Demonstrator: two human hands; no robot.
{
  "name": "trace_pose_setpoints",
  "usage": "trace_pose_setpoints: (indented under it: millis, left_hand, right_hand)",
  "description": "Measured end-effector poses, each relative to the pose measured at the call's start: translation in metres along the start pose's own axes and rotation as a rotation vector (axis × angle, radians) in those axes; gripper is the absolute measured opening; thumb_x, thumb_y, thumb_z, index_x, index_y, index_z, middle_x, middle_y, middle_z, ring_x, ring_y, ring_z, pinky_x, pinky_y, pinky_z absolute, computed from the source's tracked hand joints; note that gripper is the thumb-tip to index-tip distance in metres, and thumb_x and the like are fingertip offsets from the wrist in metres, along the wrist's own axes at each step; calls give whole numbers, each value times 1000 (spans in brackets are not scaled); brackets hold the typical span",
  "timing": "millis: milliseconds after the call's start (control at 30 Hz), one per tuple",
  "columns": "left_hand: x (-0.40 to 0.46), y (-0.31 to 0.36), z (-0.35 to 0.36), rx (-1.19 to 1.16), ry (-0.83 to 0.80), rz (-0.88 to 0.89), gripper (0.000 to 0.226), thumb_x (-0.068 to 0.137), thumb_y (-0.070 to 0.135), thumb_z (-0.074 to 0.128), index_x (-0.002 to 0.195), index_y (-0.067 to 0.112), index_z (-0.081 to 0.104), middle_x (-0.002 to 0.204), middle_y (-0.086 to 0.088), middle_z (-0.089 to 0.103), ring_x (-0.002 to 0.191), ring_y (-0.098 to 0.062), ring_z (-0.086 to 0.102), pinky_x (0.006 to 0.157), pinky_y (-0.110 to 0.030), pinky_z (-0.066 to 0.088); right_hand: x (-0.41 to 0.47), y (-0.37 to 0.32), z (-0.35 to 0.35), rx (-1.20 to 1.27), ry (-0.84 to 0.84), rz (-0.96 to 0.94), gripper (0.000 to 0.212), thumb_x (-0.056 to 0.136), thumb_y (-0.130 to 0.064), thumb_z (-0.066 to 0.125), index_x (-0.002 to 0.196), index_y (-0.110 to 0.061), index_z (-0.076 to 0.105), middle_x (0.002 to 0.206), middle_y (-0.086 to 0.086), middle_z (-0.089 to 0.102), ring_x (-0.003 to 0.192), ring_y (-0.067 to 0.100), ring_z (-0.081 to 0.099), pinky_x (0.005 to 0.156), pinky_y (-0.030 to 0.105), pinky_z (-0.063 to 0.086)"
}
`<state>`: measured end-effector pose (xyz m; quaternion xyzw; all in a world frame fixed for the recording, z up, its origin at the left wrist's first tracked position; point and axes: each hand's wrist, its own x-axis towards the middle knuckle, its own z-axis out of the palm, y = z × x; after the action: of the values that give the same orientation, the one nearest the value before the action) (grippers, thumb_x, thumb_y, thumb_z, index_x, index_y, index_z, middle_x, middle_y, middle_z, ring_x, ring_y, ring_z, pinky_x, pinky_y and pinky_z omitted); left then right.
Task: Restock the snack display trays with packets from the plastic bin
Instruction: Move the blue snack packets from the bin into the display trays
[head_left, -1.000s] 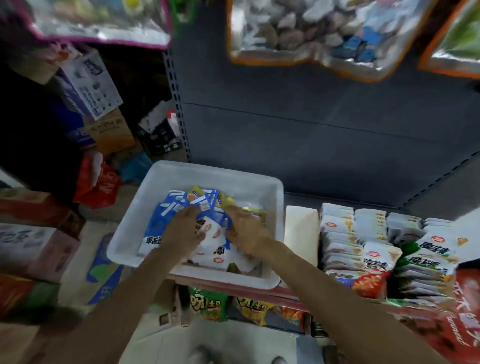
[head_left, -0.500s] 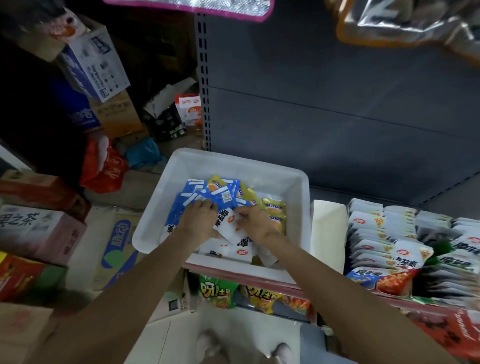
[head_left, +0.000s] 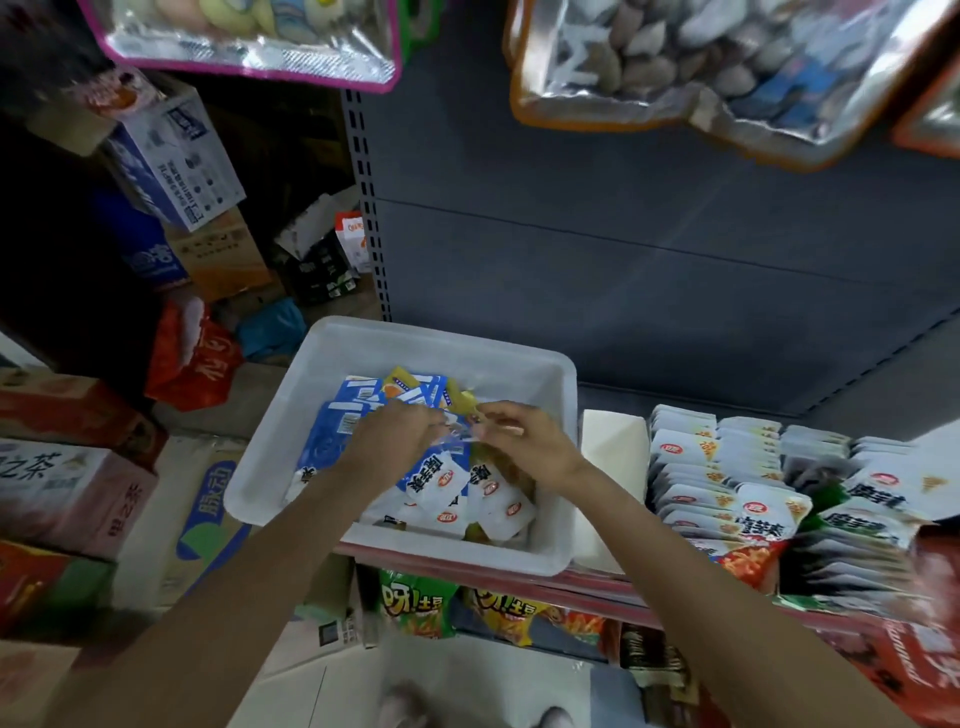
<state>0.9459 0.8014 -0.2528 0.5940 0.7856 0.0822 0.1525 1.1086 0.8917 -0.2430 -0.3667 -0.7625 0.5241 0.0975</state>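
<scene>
**Hands lift up in the bin**

Both hands have come up off the packets since before. Left hand (head_left: 395, 441) curls its fingers on blue packets (head_left: 332, 436) in the white bin (head_left: 270, 467). Right hand (head_left: 524, 441) pinches a clear wrapper. Full snack trays (head_left: 727, 488) sit just beside the bin.

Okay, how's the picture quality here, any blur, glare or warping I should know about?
Head view: dim overall, left side nearly black; wide-angle bending curves the shelf upright; glare on the hanging foil bags; both hands, left hand and right hand, slightly motion-blurred over the bin; right-hand trays smeared.
</scene>
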Motion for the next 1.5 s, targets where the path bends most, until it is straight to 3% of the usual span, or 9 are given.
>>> trace_pose_setpoints:
  millis: [67, 233, 433, 533, 733, 833, 1100, 1267, 1500]
  left_hand:
    - [5, 19, -1, -212, 136, 23, 25, 97, 23, 50, 101, 7, 69, 80, -13, 66, 75, -26, 57, 64, -34, 40]
    - [19, 81, 0, -602, 219, 113, 40, 92, 13, 59, 57, 18, 41, 50, 5, 33, 48, -6, 35, 53, -28, 25]
    - [41, 168, 16, -988, 135, 42, 9, 88, 16, 66, 95, 11, 64, 94, -8, 70, 84, -13, 65, 83, -32, 51]
    - [51, 190, 32, -757, 68, 27, 32, 87, 25, 65, 113, 8, 60, 110, -8, 66, 101, -21, 62, 89, -33, 48]
    - [49, 211, 48, -573, 9, 64, 30, 89, 3, 54, 118, 4, 61, 118, -11, 63, 108, -22, 60, 78, -12, 35]
    - [48, 212, 48, -620, 11, 72, 22, 89, 1, 53, 108, 3, 64, 111, -8, 66, 103, -19, 61, 76, -12, 38]
    - [42, 204, 52, -619, -34, 118, 18, 92, 5, 54, 105, 13, 64, 103, -1, 67, 98, -11, 61, 88, -19, 45]
    - [41, 204, 50, -625, -49, 111, 22, 93, 6, 53, 112, 12, 61, 108, -1, 65, 102, -14, 60, 94, -29, 47]
    - [34, 190, 51, -638, -39, 94, 21, 92, 7, 53, 109, 14, 62, 106, 1, 67, 101, -14, 61, 92, -26, 48]
  right_hand:
    - [-11, -5, -16, 113, 41, -20, 25, 91, -22, 61, 114, -12, 65, 104, -3, 65, 94, 5, 60, 78, 8, 47]
    - [-38, 3, -72, 266, 141, -123, 14, 90, -13, 61, 102, -12, 67, 99, 1, 68, 89, 3, 62, 85, 22, 49]
    - [-67, 32, -153, 133, 497, -164, 16, 90, -2, 58, 75, -6, 62, 68, 0, 59, 68, 10, 56, 65, 36, 54]
    - [-81, 44, -192, 148, 634, -187, 22, 92, -13, 59, 70, -12, 58, 61, -13, 57, 65, 7, 55, 64, 39, 53]
    - [-89, 60, -225, 140, 741, -192, 23, 94, -11, 55, 77, 5, 54, 69, 10, 53, 71, 18, 51, 66, 38, 52]
    - [-87, 59, -225, 120, 738, -196, 20, 94, -8, 55, 76, 1, 54, 68, 12, 55, 65, 6, 52, 60, 21, 50]
    - [-80, 65, -210, -436, 338, -76, 24, 93, -11, 55, 70, -18, 51, 63, 2, 50, 67, 24, 47, 60, 29, 30]
    - [-76, 81, -192, -524, 399, -52, 17, 93, -11, 52, 99, -17, 67, 85, 5, 70, 76, 24, 63, 71, 37, 52]
    - [-73, 74, -174, -730, 292, 14, 21, 95, -15, 49, 104, -16, 67, 102, 9, 68, 96, 28, 59, 75, 34, 48]
